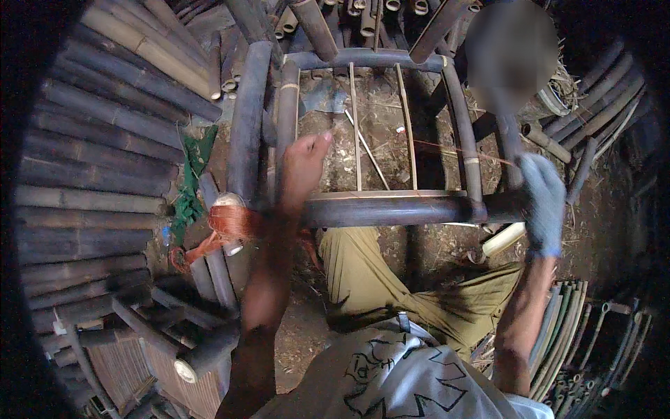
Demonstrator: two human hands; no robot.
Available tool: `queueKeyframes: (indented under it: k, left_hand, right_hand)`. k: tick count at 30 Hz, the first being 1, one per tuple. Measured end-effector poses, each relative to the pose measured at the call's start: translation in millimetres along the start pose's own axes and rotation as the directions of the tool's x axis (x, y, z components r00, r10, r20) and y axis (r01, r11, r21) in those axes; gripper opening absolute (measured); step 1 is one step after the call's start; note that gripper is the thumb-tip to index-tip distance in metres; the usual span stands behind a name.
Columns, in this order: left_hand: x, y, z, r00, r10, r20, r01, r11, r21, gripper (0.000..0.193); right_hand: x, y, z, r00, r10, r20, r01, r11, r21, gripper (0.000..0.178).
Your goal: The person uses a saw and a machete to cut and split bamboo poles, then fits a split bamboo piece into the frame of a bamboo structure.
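Observation:
A dark bamboo frame (pixel 391 211) lies in front of me, with a light slat along its near rail and two thin bamboo strips (pixel 354 126) running across its opening. My bare left hand (pixel 305 162) hovers over the frame's left side, fingers curled in and thumb raised; what they hold, if anything, is hidden. At the frame's near right corner my right hand (pixel 543 199), in a grey-blue glove, is closed on a thin copper-coloured strand (pixel 464 151) stretching leftward over the opening. A bundle of copper-coloured strands (pixel 241 221) hangs over a bamboo end beside my left forearm.
Dark bamboo poles (pixel 105 167) are stacked along the left. Green cloth (pixel 194 174) lies near their ends. More poles (pixel 593 140) and a bundle of thin canes (pixel 558 328) are on the right. A blurred patch covers the upper right.

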State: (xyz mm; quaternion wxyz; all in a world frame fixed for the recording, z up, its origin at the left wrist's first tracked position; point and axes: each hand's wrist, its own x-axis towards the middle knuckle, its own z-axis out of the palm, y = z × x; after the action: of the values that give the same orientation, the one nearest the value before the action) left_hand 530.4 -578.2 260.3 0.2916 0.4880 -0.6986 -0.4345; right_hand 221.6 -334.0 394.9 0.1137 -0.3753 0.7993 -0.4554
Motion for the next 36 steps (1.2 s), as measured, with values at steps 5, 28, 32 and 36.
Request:
queueKeyframes:
  k: [5,28,32,36]
  left_hand:
    - [82,-126,86,0.919,0.242,0.313,-0.316,0.924,0.215,0.023]
    - [12,-12,11,0.637,0.026,0.770,0.222,0.951,-0.217,0.027]
    - [4,6,12,0.629,0.027,0.777,0.282,0.923,-0.261,0.026]
    - [-1,14,15,0.701,-0.128,0.701,0.386,0.895,-0.223,0.028]
  right_hand:
    - [38,59,194,0.943,-0.282,0.178,0.329,0.700,-0.633,0.020]
    - [-22,40,222,0.748,-0.409,0.522,0.382,0.909,0.165,0.032]
    - [-38,13,169,0.766,-0.268,0.584,0.080,0.942,0.327,0.028]
    - [-73,23,14,0.710,-0.460,0.533,0.511,0.857,0.059,0.014]
